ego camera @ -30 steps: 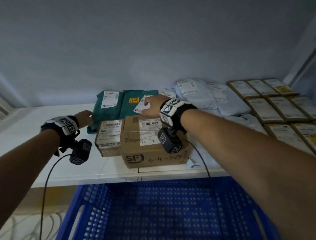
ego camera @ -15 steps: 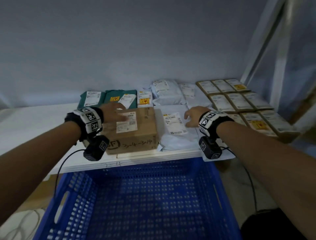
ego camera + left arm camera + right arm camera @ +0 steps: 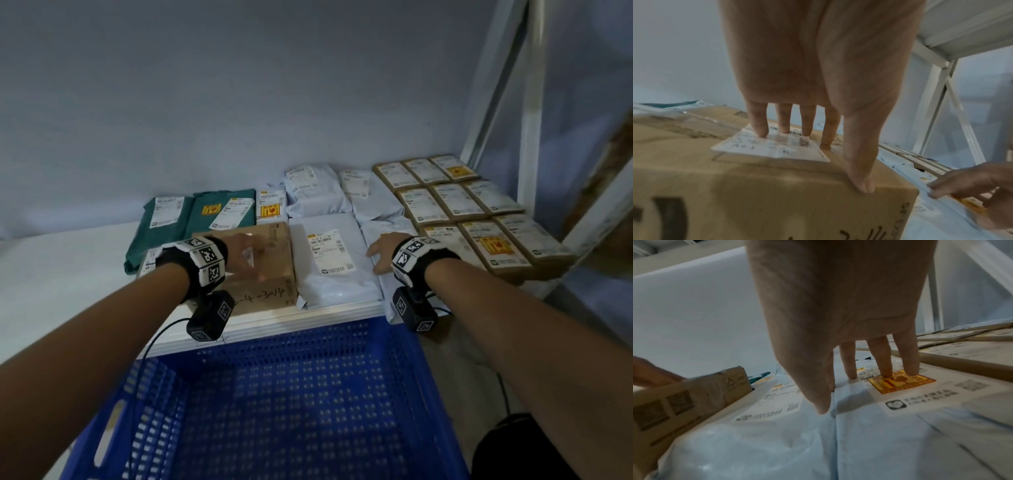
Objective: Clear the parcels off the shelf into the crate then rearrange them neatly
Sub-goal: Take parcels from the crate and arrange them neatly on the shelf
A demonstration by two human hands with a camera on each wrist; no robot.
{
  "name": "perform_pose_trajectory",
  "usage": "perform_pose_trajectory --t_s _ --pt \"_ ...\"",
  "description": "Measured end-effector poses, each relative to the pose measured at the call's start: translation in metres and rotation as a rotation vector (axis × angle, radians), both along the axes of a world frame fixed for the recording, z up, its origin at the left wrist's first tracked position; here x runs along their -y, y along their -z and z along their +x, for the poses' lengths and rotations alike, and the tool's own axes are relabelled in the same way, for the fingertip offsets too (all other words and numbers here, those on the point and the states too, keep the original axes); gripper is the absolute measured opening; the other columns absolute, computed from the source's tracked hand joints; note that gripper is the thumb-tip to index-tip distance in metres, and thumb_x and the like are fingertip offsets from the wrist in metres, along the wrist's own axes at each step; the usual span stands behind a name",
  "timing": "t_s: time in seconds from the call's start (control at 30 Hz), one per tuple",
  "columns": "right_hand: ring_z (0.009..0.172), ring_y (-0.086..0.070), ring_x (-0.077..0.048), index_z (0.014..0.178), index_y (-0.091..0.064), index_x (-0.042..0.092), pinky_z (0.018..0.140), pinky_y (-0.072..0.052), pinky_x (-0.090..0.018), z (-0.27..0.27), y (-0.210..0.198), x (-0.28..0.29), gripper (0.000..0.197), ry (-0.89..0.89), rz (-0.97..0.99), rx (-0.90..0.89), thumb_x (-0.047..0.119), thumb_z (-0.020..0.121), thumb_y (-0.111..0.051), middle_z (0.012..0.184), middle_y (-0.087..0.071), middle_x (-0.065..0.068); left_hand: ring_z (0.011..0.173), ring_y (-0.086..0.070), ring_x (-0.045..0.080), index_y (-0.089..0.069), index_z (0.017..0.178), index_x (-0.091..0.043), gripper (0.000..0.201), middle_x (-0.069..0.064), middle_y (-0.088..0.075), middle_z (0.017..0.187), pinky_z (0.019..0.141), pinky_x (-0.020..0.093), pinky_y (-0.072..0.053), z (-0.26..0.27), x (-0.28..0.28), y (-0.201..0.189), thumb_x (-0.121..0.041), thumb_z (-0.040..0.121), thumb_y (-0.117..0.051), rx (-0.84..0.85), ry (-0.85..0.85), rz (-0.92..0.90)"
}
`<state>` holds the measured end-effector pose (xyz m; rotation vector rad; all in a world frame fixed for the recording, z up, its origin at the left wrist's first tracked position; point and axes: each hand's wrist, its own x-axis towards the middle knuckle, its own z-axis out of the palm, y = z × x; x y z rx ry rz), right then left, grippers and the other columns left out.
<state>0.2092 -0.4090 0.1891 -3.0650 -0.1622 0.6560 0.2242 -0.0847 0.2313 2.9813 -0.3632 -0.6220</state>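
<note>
Little has been shifted since half a second ago: both hands are kept where they were, the left hand (image 3: 244, 254) laid on the cardboard box (image 3: 274, 253) and the right hand (image 3: 383, 250) on a white mailer bag (image 3: 859, 434). Straight fingers (image 3: 758, 125) are pressed on the box's label (image 3: 774, 147), with the thumb at the near top edge; nothing is grasped. The right fingertips (image 3: 885, 368) are set flat on an orange sticker (image 3: 900, 382), again ungripped. Box and bag are found at the shelf's (image 3: 68, 274) near edge. Green parcels (image 3: 191, 219) are seen far left, brown parcels (image 3: 479, 219) right. Below, the blue crate (image 3: 274, 411) is placed.
</note>
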Motion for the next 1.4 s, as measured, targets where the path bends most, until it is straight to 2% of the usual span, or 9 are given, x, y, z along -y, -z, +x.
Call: perform_pose_trajectory --t_s 0.1,0.2,0.33,0.47,0.6,0.77,1.13,1.3,1.4 --pt "0.136 -0.038 -0.030 0.150 -0.031 0.024 0.108 -0.040 -0.038 -0.007 0.003 -0.003 0.073 0.012 0.009 -0.039 0.037 0.087 -0.064 0.156 -0.029 -0.009 0.140 -0.030 0.026 -0.031 0.143 -0.033 0.085 0.000 -0.028 0.153 0.115 0.043 -0.027 -0.007 -0.009 -0.003 -0.054 0.071 -0.073 -0.026 -0.045 -0.039" --pt "0.135 -0.040 -0.029 0.153 -0.022 0.020 0.104 -0.039 -0.033 -0.017 -0.005 0.005 0.075 0.083 0.071 0.018 0.034 0.091 -0.061 0.154 -0.032 -0.010 0.138 -0.033 0.025 -0.035 0.140 -0.034 0.108 0.000 -0.032 0.152 0.114 0.045 -0.029 -0.014 -0.029 -0.003 -0.080 0.047 -0.068 0.017 -0.093 -0.098" --pt "0.124 -0.050 -0.031 0.151 -0.028 0.020 0.093 -0.047 -0.033 -0.031 -0.021 0.030 0.073 0.164 -0.005 0.119 0.037 0.089 -0.062 0.147 -0.040 -0.013 0.131 -0.042 0.027 -0.034 0.142 -0.014 0.081 0.009 -0.038 0.147 0.109 0.040 -0.036 -0.029 -0.057 -0.003 -0.043 0.076 -0.073 0.033 -0.175 -0.095" --pt "0.131 -0.044 -0.030 0.150 -0.030 0.021 0.103 -0.044 -0.036 -0.044 -0.028 0.056 0.076 0.234 -0.033 0.095 0.043 0.085 -0.064 0.151 -0.036 -0.009 0.130 -0.044 0.028 -0.042 0.138 -0.005 0.067 0.013 -0.045 0.142 0.108 0.033 -0.035 -0.047 -0.079 0.001 -0.022 0.080 -0.073 0.036 -0.224 -0.139" --pt "0.133 -0.042 -0.028 0.152 -0.025 0.022 0.105 -0.040 -0.034 -0.053 -0.019 0.067 0.076 0.283 -0.033 0.018 0.046 0.089 -0.059 0.153 -0.034 -0.008 0.142 -0.025 0.026 -0.034 0.144 -0.017 0.075 0.009 -0.024 0.154 0.116 0.035 -0.024 -0.056 -0.076 0.011 -0.040 0.082 -0.067 0.008 -0.185 -0.096" --pt "0.130 -0.045 -0.030 0.150 -0.028 0.025 0.102 -0.043 -0.034 -0.056 -0.013 0.066 0.072 0.262 -0.028 0.067 0.042 0.088 -0.061 0.149 -0.037 -0.011 0.147 -0.009 0.024 -0.018 0.149 -0.023 0.072 0.007 -0.002 0.159 0.119 0.033 -0.017 -0.052 -0.065 0.016 -0.037 0.090 -0.057 0.003 -0.199 -0.014" --pt "0.147 -0.017 -0.029 0.151 -0.028 0.027 0.118 -0.023 -0.036 -0.061 0.002 0.099 0.055 0.259 -0.015 0.029 0.017 0.099 -0.045 0.162 -0.003 -0.008 0.147 -0.009 0.026 -0.018 0.148 -0.022 0.072 0.011 -0.005 0.157 0.116 0.030 -0.018 -0.052 -0.059 0.024 -0.030 0.090 -0.059 0.077 -0.149 0.015" --pt "0.145 -0.021 -0.032 0.153 -0.022 0.023 0.117 -0.025 -0.039 -0.061 -0.001 0.091 0.059 0.251 -0.006 0.001 0.019 0.099 -0.046 0.161 -0.007 -0.011 0.145 -0.012 0.028 -0.020 0.148 -0.020 0.070 0.013 -0.009 0.154 0.114 0.030 -0.020 -0.056 -0.058 0.025 -0.027 0.091 -0.059 0.073 -0.164 0.005" --pt "0.136 -0.037 -0.031 0.150 -0.030 0.024 0.111 -0.035 -0.040 -0.070 -0.007 0.097 0.066 0.296 0.107 0.164 0.037 0.091 -0.057 0.153 -0.031 -0.012 0.145 -0.015 0.026 -0.022 0.148 -0.024 0.071 0.009 -0.009 0.156 0.115 0.031 -0.022 -0.057 -0.058 0.022 -0.035 0.088 -0.060 0.072 -0.165 0.054"
